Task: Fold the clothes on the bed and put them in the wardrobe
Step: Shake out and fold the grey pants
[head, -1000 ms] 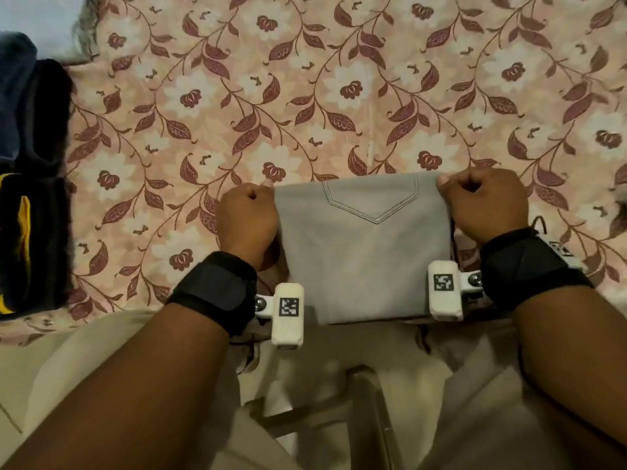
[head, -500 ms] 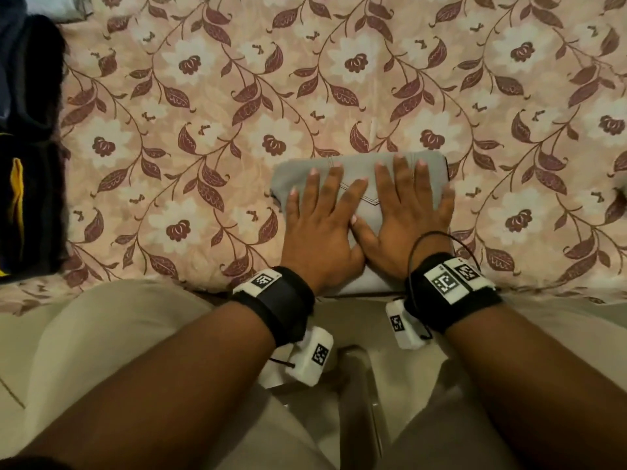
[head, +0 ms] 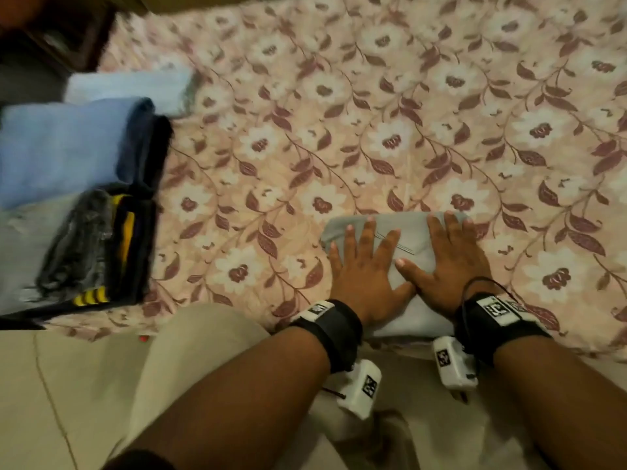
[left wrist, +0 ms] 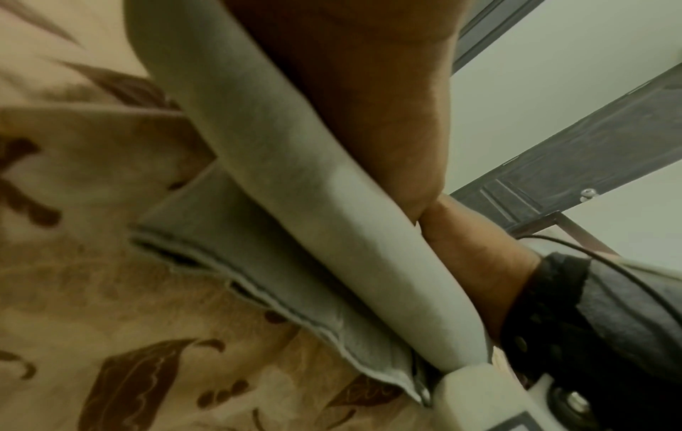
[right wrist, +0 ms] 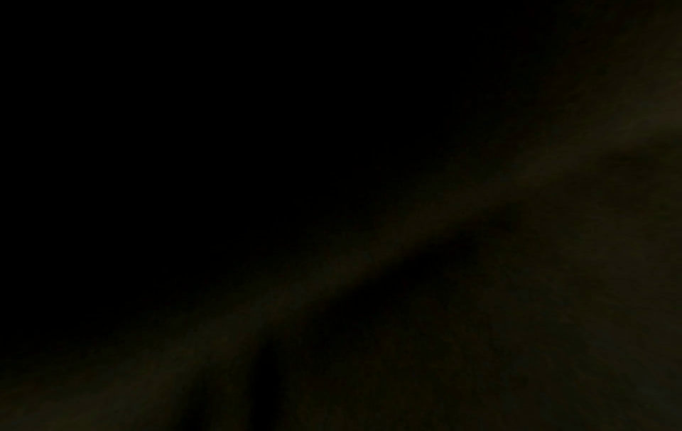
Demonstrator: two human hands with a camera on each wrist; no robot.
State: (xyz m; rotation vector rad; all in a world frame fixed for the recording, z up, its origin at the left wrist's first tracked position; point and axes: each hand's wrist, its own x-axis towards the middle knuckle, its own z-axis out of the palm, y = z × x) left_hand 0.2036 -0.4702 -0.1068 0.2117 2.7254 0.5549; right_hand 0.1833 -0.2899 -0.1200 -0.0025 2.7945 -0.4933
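Observation:
A folded grey garment with a stitched pocket lies on the floral bed sheet near the bed's front edge. My left hand lies flat on its left half, fingers straight and spread. Beside it, my right hand presses the right half the same way. In the left wrist view the garment's stacked grey layers show under my palm. The right wrist view is dark.
A pile of folded clothes sits at the bed's left: light blue pieces, a dark one with yellow stripes and a grey one. Dark wooden furniture stands at the far left. My beige trousers meet the bed edge.
A second ago both hands gripped the garment's far corners. They then laid it down folded and flattened on top of it. The head view has since swung left.

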